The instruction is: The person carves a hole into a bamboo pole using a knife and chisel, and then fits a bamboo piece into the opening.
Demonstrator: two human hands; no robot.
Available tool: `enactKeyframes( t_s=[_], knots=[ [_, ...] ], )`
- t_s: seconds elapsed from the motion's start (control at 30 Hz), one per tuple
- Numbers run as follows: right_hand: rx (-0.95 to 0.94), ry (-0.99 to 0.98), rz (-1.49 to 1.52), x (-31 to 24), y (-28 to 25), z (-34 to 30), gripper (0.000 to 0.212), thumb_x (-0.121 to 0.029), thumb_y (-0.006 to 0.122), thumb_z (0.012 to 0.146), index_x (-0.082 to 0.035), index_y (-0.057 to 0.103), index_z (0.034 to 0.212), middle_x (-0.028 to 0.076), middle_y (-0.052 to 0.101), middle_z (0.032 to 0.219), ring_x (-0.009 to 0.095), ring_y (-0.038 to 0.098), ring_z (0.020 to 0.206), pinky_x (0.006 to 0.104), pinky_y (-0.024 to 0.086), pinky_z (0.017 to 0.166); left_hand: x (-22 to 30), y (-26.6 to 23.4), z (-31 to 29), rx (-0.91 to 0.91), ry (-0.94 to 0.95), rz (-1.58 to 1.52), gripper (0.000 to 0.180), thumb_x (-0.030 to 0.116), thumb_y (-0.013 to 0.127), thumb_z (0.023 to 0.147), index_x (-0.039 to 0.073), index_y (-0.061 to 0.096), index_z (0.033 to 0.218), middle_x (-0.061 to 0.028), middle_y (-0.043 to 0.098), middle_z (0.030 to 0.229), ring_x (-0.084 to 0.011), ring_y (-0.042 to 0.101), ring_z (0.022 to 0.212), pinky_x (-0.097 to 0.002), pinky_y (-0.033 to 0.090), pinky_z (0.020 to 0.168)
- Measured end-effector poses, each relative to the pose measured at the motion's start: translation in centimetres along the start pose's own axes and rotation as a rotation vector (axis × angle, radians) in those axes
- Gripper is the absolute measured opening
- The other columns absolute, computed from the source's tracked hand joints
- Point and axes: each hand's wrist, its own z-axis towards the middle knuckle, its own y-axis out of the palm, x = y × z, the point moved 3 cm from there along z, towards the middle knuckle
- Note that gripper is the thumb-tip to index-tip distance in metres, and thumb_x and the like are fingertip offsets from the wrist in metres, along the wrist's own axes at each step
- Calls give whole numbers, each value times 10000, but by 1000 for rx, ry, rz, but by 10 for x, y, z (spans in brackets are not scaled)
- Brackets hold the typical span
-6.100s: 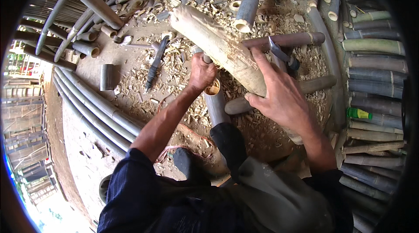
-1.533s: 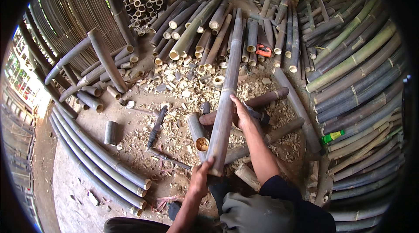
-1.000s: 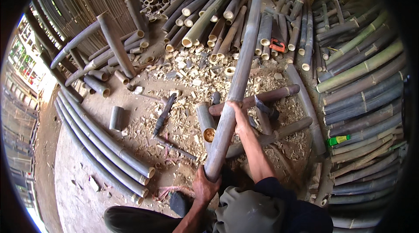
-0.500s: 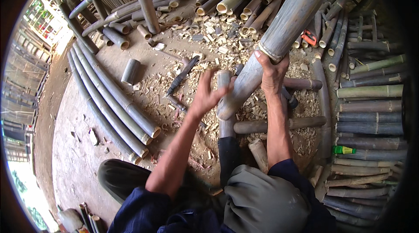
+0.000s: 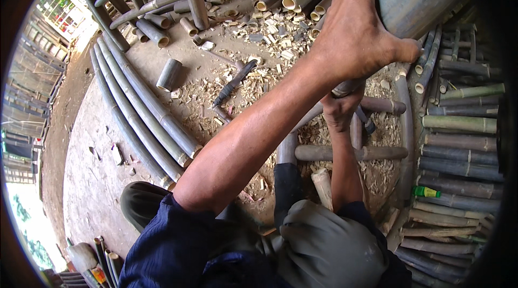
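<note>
A thick grey-green bamboo pole (image 5: 418, 2) slants up toward the upper right, close to the camera. My left hand (image 5: 359, 31) is on it with thumb and fingers spread around its near side, gripping it. Below, my right hand (image 5: 343, 109) holds the pole's lower part, half hidden behind my left hand and forearm. The pole's lower end crosses the bamboo frame on the ground, whose horizontal bar (image 5: 350, 152) shows beside my right forearm. A dark-wrapped tool handle (image 5: 234, 83) lies among the chips to the left.
Long bamboo poles (image 5: 143, 110) lie at left, near a short cut piece (image 5: 169, 75). Pale wood chips (image 5: 275, 45) cover the ground. Cut bamboo is stacked at the back (image 5: 291, 1) and right (image 5: 458, 153), with a green bottle (image 5: 426, 191) on the right stack.
My left hand has moved up and right from beside the upright bamboo post onto the thick pole. The pole has shifted up and right, nearer the camera, while my right hand keeps hold.
</note>
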Motion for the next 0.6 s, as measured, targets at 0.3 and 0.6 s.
enactKeyframes(
  t_s=[0.3,0.6],
  knots=[
    [-427,313,66,-35,-25,-1,1065,-399,804,829,-52,169,1612,137,386,1541,267,451,1385,434,367,1162,-25,-6,-27,65,130,-54,815,246,852,596,-84,439,1215,-260,657,1001,-385,695,900,-454,575,806],
    [-337,-228,277,-243,-17,189,789,-662,457,1007,-17,475,1460,177,609,1371,285,603,1243,465,476,1059,-23,-28,-43,47,93,-158,896,283,916,592,-12,530,1346,-166,666,1166,-283,681,1070,-412,553,955]
  ],
)
